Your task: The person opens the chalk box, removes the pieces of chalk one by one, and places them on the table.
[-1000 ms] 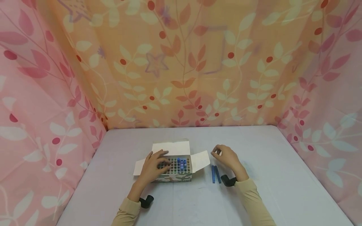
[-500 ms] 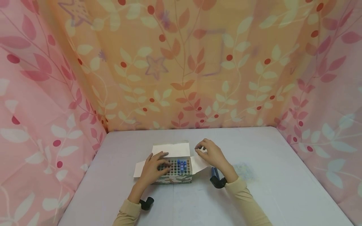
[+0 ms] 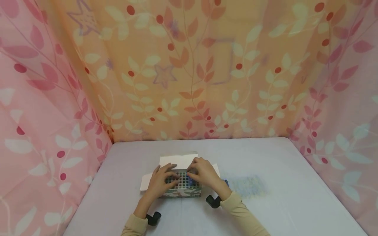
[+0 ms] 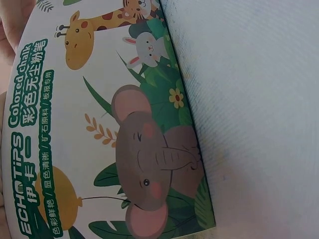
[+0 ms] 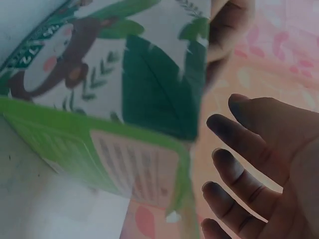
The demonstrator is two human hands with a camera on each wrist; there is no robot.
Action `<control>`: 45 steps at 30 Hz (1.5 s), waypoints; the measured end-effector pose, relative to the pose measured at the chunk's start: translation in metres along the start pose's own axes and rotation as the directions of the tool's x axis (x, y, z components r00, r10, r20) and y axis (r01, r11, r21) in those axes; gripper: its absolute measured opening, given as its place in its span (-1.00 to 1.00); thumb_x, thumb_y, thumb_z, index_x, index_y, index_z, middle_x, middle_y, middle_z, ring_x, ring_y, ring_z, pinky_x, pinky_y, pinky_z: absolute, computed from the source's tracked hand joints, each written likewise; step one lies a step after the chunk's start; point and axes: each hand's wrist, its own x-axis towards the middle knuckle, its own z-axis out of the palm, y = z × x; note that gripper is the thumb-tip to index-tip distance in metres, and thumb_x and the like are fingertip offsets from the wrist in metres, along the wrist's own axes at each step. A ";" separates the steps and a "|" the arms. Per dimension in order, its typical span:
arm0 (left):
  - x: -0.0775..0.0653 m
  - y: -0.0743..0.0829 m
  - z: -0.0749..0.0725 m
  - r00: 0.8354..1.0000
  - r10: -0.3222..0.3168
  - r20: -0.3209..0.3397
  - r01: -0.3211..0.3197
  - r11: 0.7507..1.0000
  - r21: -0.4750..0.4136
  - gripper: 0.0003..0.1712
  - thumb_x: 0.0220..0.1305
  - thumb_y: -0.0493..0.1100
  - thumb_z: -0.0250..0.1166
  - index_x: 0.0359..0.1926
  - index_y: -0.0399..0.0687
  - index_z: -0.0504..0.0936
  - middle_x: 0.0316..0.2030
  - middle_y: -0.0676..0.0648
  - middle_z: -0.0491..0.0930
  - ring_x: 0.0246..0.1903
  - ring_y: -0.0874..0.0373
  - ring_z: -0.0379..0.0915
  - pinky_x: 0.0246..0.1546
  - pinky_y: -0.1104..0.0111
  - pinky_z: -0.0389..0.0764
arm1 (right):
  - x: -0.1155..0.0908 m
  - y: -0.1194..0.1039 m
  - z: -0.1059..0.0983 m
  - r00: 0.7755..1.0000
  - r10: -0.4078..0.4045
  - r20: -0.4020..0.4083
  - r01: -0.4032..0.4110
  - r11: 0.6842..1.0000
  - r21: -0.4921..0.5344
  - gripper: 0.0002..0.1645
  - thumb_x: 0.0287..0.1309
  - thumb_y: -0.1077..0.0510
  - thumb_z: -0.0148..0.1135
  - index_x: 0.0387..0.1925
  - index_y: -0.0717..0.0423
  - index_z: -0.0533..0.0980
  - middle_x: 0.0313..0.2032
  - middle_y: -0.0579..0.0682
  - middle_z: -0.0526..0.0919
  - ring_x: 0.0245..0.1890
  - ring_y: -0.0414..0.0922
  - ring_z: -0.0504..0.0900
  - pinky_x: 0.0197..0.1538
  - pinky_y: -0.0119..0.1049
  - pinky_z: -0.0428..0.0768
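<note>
Nearest me: beige sleeves (image 3: 243,214), black wrist cameras (image 3: 154,218). Left hand (image 3: 160,180) over the left part of an open chalk box (image 3: 180,192), fingers loosely spread. Right hand (image 3: 205,172) above the box's right part, by blue chalks (image 3: 190,182) standing in its holes; fingers loosely bent, tips apart, dusty. More blue sticks (image 3: 226,182) half-hidden behind the right wrist; bluish smudge (image 3: 249,186) on the pale tabletop (image 3: 183,218). Beyond, leaf-patterned curtain (image 3: 192,72).
</note>
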 end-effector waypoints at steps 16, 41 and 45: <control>0.000 0.001 -0.002 1.000 -0.013 0.005 0.013 1.000 -0.002 -0.83 -0.02 0.06 0.42 -0.35 0.23 0.71 0.15 0.04 0.47 0.26 0.00 0.24 0.34 -0.11 0.02 | 0.002 -0.005 0.017 0.997 0.075 -0.026 -0.076 0.997 -0.028 -0.79 -0.04 -0.03 0.39 -0.35 -0.04 0.66 -0.37 -0.13 0.52 -0.37 -0.17 0.45 -0.31 -0.29 0.47; -0.002 0.003 -0.001 1.000 0.002 -0.001 -0.002 1.000 0.023 -0.85 -0.03 0.03 0.44 -0.38 0.20 0.71 0.14 0.01 0.47 0.25 -0.05 0.25 0.33 -0.13 0.02 | 0.000 0.000 -0.003 0.980 0.089 -0.180 -0.056 0.982 0.180 -0.87 -0.04 -0.05 0.39 -0.43 -0.17 0.61 -0.36 -0.22 0.52 -0.29 -0.18 0.49 -0.13 -0.16 0.45; -0.002 0.004 -0.001 1.000 -0.024 0.014 0.023 1.000 0.009 -0.86 -0.02 0.03 0.43 -0.38 0.21 0.70 0.16 0.04 0.46 0.27 -0.03 0.22 0.36 -0.08 -0.03 | -0.005 0.003 -0.013 0.967 0.106 -0.231 -0.048 0.969 0.243 -0.88 -0.05 -0.01 0.41 -0.42 -0.16 0.61 -0.34 -0.21 0.52 -0.31 -0.21 0.47 -0.17 -0.22 0.41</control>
